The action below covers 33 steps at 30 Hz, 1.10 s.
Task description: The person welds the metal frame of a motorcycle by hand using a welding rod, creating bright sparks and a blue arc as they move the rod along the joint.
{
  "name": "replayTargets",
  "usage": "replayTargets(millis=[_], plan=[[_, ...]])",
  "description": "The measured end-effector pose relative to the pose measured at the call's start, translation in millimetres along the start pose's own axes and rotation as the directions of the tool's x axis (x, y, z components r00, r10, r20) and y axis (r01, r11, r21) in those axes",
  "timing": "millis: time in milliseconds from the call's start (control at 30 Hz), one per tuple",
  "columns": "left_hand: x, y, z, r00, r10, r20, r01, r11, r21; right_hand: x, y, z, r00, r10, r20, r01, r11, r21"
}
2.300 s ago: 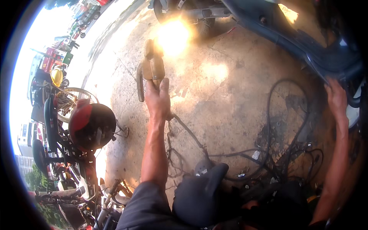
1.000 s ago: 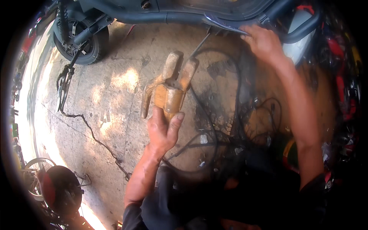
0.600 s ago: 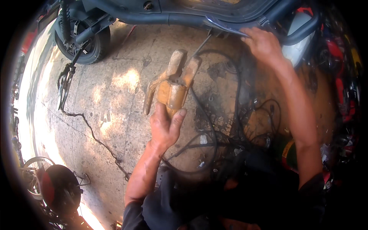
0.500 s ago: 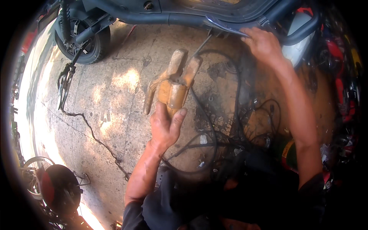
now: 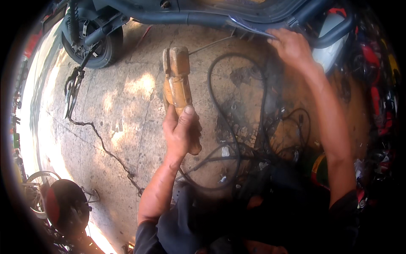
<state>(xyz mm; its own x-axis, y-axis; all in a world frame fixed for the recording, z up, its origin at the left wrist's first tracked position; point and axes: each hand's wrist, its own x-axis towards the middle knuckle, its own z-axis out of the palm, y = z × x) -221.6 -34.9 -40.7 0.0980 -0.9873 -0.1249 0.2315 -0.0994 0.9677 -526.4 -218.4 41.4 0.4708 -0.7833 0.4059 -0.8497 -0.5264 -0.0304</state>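
My left hand [image 5: 179, 133] is closed around the handle of a worn yellow-brown welding electrode holder [image 5: 177, 91], whose blunt jaws point away from me. A thin welding rod [image 5: 211, 44] runs from the jaws up to the underside of the vehicle's dark blue-grey tube frame [image 5: 203, 21]. My right hand [image 5: 294, 48] pinches the near end of a thin, flat bluish sheet [image 5: 247, 27], seen almost edge-on beside the frame. What the sheet is made of I cannot tell.
A black cable [image 5: 210, 84] loops over the stained concrete floor [image 5: 127, 106]. At the upper left stands a small wheel [image 5: 101, 48]; near it a clamp [image 5: 72, 91] hangs with a dark lead. A round dark object [image 5: 67, 209] is at lower left, and red parts [image 5: 374, 89] crowd the right.
The electrode holder has shifted left and turned in my left hand, its rod now lying at a lower slant with its far end still by the frame. My right hand and the sheet stay nearly still.
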Motion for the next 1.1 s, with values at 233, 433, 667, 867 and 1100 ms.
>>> replayTargets(millis=[233,433,667,867,1100], plan=[[11.8,16.5,-16.6,0.874,0.386,0.294,-0.477,0.569,0.671,-1.0,-3.7,-1.4,1.0,0.016,0.007,-0.016,1.0,0.013],[9.6,37.0,-2.5,1.0,-0.012,-0.012,0.014,0.986,0.168,-0.4,-4.6,-2.5,1.0,0.01,0.016,-0.01,0.999,-0.04],[-9.2,26.4,-6.9,0.988,0.15,0.019,-0.15,0.954,0.26,0.8,-2.7,-1.5,0.998,0.036,0.042,-0.034,0.998,-0.044],[-11.7,20.4,-4.2,0.983,0.139,0.124,-0.169,0.945,0.279,0.2,-2.9,-0.6,0.998,0.046,0.043,-0.043,0.998,-0.052],[-5.9,8.4,-1.4,0.953,0.272,0.135,-0.303,0.838,0.454,-0.6,-1.7,0.1,0.998,0.05,0.045,-0.049,0.998,-0.034]])
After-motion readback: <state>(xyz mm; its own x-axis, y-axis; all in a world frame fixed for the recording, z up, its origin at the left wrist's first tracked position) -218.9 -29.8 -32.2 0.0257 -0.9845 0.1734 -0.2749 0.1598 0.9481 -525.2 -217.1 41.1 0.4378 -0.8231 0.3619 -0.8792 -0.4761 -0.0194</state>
